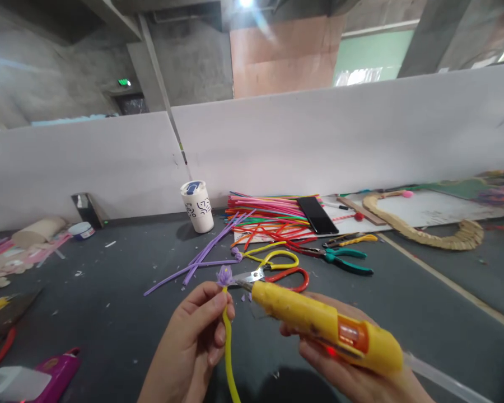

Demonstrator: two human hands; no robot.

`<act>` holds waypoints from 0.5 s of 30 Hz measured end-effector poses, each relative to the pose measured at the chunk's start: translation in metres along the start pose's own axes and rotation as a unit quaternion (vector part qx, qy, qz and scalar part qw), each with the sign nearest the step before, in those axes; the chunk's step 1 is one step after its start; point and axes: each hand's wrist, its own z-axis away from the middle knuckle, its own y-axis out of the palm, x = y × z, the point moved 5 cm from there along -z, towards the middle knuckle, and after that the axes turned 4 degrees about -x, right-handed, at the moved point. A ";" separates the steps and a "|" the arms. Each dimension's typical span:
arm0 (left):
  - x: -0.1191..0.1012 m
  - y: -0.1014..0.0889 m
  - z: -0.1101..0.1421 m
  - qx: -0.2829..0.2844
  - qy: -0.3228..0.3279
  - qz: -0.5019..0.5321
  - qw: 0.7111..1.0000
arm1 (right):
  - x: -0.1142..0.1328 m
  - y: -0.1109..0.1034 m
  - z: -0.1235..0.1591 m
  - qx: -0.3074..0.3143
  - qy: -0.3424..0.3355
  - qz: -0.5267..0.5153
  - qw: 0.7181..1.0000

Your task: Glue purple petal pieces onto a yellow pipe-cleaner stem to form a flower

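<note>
Between the thumb and fingers of my left hand (pixel 197 338) is a pipe cleaner flower, with a small purple head (pixel 225 276) on top and a yellow stem (pixel 229 352) hanging down. My right hand (pixel 331 352) is wrapped round a yellow hot glue gun (pixel 315 310), whose metal nozzle points left, close to the underside of the purple head. I cannot tell whether the nozzle touches it. A clear glue stick (pixel 441 376) sticks out of the gun's back. Just behind the nozzle lie scissors (pixel 258 274) with one yellow and one red handle loop.
Purple pipe cleaners (pixel 210 246) and a coloured bundle (pixel 269 210) lie behind my hands, near a black phone (pixel 318 215), teal-handled pliers (pixel 346 260) and a white cup (pixel 197 207). A second, purple glue gun (pixel 59 375) is at lower left. A white partition (pixel 319 145) closes off the back.
</note>
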 end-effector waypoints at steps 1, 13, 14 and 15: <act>0.001 0.000 0.000 0.000 0.003 -0.005 1.000 | 0.006 0.001 -0.001 -0.006 -0.035 0.024 0.999; 0.004 0.001 0.001 0.009 0.016 -0.041 0.999 | 0.019 0.006 -0.003 -0.038 -0.131 0.125 0.983; 0.004 0.001 0.001 0.011 0.017 -0.042 0.999 | 0.017 0.007 -0.004 -0.031 -0.125 0.128 0.983; 0.004 0.002 0.001 0.013 0.016 -0.042 0.999 | 0.015 0.008 -0.004 -0.026 -0.126 0.127 0.984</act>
